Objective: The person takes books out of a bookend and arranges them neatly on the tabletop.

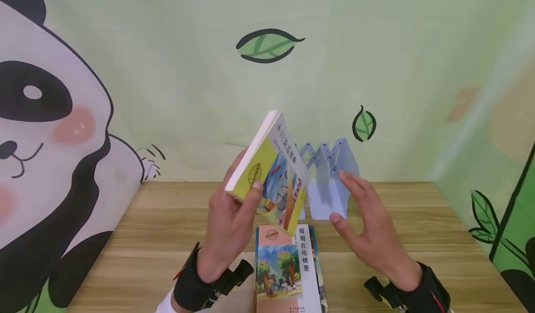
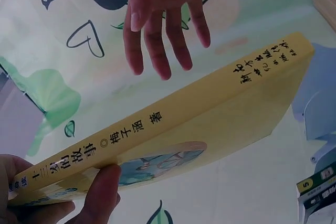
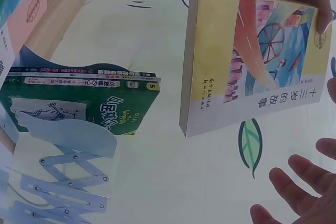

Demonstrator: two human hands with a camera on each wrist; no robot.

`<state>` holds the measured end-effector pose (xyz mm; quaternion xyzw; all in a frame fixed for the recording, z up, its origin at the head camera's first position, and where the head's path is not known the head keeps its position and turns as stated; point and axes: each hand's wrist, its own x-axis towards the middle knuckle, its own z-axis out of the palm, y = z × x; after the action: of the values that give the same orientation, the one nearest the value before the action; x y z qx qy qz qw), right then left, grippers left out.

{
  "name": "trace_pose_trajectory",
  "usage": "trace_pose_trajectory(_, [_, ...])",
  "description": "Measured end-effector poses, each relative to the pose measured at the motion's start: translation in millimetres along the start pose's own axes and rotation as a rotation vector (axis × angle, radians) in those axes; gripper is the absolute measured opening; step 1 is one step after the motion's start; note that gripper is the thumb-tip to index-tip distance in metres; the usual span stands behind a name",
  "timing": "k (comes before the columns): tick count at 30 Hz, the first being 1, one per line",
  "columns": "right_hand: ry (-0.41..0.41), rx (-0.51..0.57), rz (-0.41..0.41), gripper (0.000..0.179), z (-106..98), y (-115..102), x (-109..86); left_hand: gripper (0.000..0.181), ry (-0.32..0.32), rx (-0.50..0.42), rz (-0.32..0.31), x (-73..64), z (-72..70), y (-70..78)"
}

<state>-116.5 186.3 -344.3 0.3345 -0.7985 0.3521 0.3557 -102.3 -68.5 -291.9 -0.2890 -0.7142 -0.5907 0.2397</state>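
A yellow and white paperback book (image 1: 288, 173) with a painted wheel on its cover is gripped by my left hand (image 1: 229, 224), thumb across the front and the book tilted in the air. Its yellow spine (image 2: 126, 129) faces the left wrist camera. Off to its right, my right hand (image 1: 372, 231) has its fingers spread and holds nothing. Behind that hand stands a pale blue folding bookend (image 1: 330, 197) with criss-cross linkages. Several thin books, one with a green cover (image 3: 126, 108), stand against a bookend plate in the right wrist view; the held book hides them in the head view.
On the wooden table (image 1: 167, 238), a stack of books lies in front of me, its top book (image 1: 280, 271) pink and white. A fabric backdrop (image 1: 188, 94) printed with a panda and leaves rises behind the table. Both wrists wear black camera straps (image 1: 188, 280).
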Motion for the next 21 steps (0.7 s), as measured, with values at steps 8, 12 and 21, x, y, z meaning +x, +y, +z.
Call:
trace_pose_trajectory(8, [-0.010, -0.002, -0.019, 0.072, 1.9, -1.2, 10.1, 0.060, -0.071, -0.121, -0.079, -3.7, 0.7, 2.3])
trace_pose_trajectory(12, [-0.026, -0.004, -0.002, 0.071, 1.5, -1.3, 11.6, 0.061, -0.100, -0.141, -0.065, -5.4, 2.0, 0.3])
trace_pose_trajectory(21, [-0.123, 0.009, 0.098, 0.063, 3.7, 6.6, 6.9, 0.056, -0.151, -0.201, -0.145, -12.3, -1.6, -4.7])
